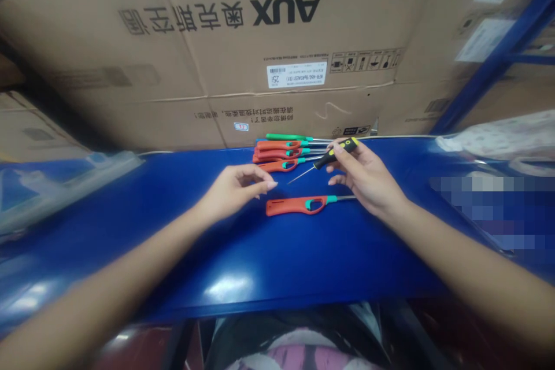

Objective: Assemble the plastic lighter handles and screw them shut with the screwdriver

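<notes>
Between the fingers of my right hand (362, 176) is a screwdriver (336, 153) with a black and yellow handle, its thin shaft slanting down to the left. My left hand (240, 188) is close to the tip, thumb and forefinger pinched together; whatever they hold, if anything, is too small to see. Below both hands an orange gas lighter (288, 206) with a teal trigger lies flat, the end of its metal tube behind my right hand. Several more orange lighters (277, 153) lie side by side just beyond, with a green-handled tool (286, 137) at their back.
The blue tabletop (277, 260) ends near my lap. Large cardboard boxes (243, 69) wall off its back edge. Clear plastic packaging (56, 188) lies at the left, and a white plastic bag (511, 136) at the right near a blue metal post (481, 69).
</notes>
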Tool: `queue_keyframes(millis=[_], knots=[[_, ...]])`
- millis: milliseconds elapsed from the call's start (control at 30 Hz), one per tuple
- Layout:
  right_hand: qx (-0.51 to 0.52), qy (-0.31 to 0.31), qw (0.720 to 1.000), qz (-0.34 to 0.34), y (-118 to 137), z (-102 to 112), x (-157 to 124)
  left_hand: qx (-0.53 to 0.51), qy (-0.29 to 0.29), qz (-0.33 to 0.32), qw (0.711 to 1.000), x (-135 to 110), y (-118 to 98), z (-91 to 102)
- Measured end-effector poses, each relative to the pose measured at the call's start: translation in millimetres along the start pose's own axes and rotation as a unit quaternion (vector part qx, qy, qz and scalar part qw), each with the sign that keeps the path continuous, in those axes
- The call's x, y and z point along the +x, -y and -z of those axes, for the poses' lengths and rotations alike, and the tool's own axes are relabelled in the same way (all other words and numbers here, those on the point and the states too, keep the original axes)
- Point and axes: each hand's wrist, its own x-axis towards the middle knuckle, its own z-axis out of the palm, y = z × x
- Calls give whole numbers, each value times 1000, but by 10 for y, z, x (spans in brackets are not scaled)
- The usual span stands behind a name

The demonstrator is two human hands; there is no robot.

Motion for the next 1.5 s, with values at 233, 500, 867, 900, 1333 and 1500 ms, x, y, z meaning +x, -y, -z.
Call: queue_keyframes(millis=[233, 500, 867, 900, 1333, 1500], knots=[[1, -29, 997, 74, 25, -36, -30, -45, 20, -22, 999, -155, -103, -199], [3, -16, 998, 62, 15, -53, -52, -43, 36, -34, 998, -166, -79, -203], [5, -12, 998, 57, 24, -55, -47, -15, 33, -39, 999, -166, -70, -202], [5, -13, 998, 56, 25, -54, -48, -15, 35, -39, 999, -166, -71, -203], [10, 35, 994, 99, 9, -2, -78, 8, 64, -36, 997, -176, -78, -195], [2, 82, 988, 130, 17, 29, -116, 10, 77, -29, 997, -167, -69, -198]])
